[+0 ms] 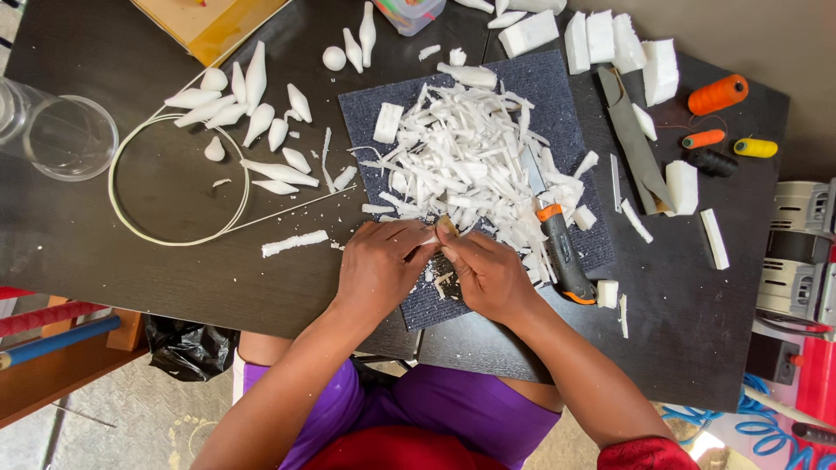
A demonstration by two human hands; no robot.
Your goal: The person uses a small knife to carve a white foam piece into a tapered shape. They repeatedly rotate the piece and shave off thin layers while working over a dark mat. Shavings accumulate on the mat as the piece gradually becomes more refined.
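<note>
In the head view, both hands meet at the near edge of a dark blue mat (557,96) that lies on a black desk (104,235). The left hand (379,265) and the right hand (488,274) are closed together around a small piece (447,228), tan at its tip, which sticks out between the fingertips. The fingers of both hands are curled tight on it, and most of the piece is hidden, so I cannot tell its full shape. It sits just at the foot of the pile of white shavings (461,165) that covers the middle of the mat.

Just right of the right hand a knife (557,244) with an orange and black handle lies on the mat, its blade under the shavings. Further right a grey file (631,139) rests on the desk, with white foam blocks (610,39) near the far edge. Spools of thread (718,94), orange, yellow and black, stand at the right.

On the left of the mat there is a group of carved white shapes (252,109), pointed like drops, and a thin white ring (178,178) of wire around some of them. A clear plastic cup (65,135) lies at the far left.
</note>
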